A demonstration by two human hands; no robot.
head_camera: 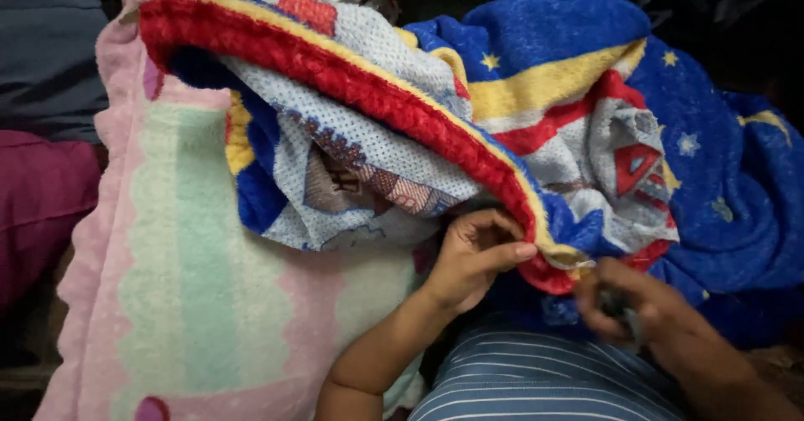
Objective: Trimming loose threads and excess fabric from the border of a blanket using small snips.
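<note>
A thick fleece blanket [536, 111], blue with stars and a red and yellow border, lies heaped over a pink and green blanket [193, 295]. The left hand [473, 258] pinches its red edge in a closed grip. The right hand [649, 312], just beside that edge, is blurred; whether its grip holds anything cannot be told.

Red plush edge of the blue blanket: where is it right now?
In the head view, the red plush edge arcs from upper left down to centre-right, ending pinched in the left hand, beside the right hand.
</note>
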